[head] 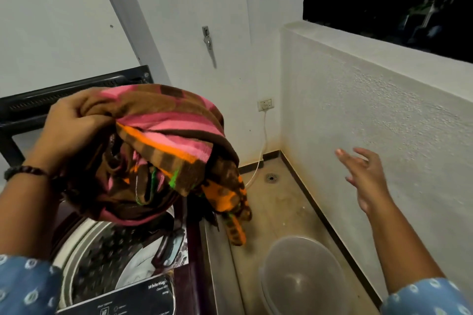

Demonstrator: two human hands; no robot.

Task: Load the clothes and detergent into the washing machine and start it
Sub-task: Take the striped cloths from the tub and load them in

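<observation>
- Your left hand [69, 128] grips a bundle of clothes [163, 151], brown, pink and orange, with fingers curled into the fabric at its upper left.
- The bundle hangs over the open drum [107, 248] of the washing machine [194, 263]; one orange end trails down past the machine's right edge.
- Your right hand [366, 179] holds nothing; its fingers are spread and relaxed, raised near the rough white wall [384, 115].
- A clear plastic tub [299, 276] sits on the floor [279, 202], just beside the machine's right side.
</observation>
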